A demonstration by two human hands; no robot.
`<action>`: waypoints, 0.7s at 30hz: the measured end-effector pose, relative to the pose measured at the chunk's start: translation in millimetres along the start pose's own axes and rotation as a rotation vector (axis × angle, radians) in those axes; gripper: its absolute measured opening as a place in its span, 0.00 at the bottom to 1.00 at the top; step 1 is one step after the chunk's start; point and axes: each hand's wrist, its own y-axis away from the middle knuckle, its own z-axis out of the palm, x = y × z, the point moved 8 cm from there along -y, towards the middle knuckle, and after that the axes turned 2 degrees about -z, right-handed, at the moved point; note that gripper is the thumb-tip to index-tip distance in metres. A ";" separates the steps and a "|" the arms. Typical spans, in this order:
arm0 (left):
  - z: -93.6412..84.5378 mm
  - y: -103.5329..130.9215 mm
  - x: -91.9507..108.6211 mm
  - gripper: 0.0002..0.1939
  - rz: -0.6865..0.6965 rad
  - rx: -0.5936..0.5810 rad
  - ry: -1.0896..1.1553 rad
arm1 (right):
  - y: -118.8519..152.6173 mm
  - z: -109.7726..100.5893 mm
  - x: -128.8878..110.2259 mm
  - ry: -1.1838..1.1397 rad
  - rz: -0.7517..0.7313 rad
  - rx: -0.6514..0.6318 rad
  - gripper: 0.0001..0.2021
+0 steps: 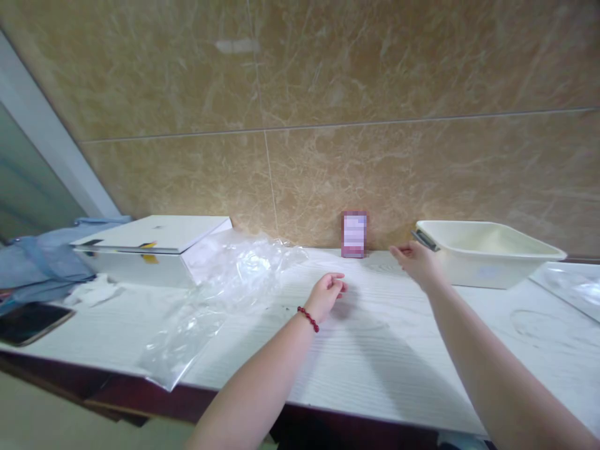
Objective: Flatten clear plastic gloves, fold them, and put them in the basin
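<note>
My left hand (329, 294) hovers just over the white tabletop (365, 381), palm turned inward. Its fingers are loosely bent and apart, with nothing in them; a red bead bracelet (308, 319) circles the wrist. Farther right, my right hand (419, 264) is beside the left end of a cream plastic bin (473, 269). Its fingertips are drawn together, and whether they hold anything small I cannot make out. A dark grey strip (425, 240) shows just above this hand at the bin's rim; whether the hand touches it is unclear. Between the hands, a blurred pinkish card-like object (354, 234) leans against the wall.
Crumpled clear plastic wrap (244, 269) lies left of my left hand, against a white box (154, 250). A dark phone (35, 322), white tissue (96, 290) and blue cloth (42, 259) lie at far left. More clear plastic (576, 284) is at right. A marbled wall (328, 169) stands behind.
</note>
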 end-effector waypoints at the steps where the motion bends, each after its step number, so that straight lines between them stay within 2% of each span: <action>1: -1.3 -0.9 1.5 0.10 0.025 0.002 -0.037 | 7.0 14.0 0.5 -0.044 0.009 -0.028 0.13; 4: -7.0 -2.5 7.7 0.10 0.126 0.018 -0.208 | 24.4 36.0 6.5 -0.075 0.047 -0.007 0.12; 8: -20.5 -2.0 24.5 0.11 0.282 0.073 -0.575 | 36.0 47.2 13.7 -0.039 0.031 -0.021 0.10; 11: -42.5 -1.3 45.7 0.13 0.374 0.200 -0.856 | 38.3 52.7 14.6 -0.056 -0.005 -0.073 0.09; 15: -92.0 -1.8 67.5 0.16 0.308 0.461 -1.160 | 38.8 53.9 14.6 -0.085 -0.011 -0.085 0.08; 18: -134.8 0.4 73.4 0.18 0.206 0.610 -1.311 | 38.8 53.1 16.6 -0.084 0.002 -0.072 0.08; 21: -181.7 8.1 72.8 0.22 0.082 0.790 -1.349 | 39.2 54.0 17.5 -0.087 0.003 -0.074 0.08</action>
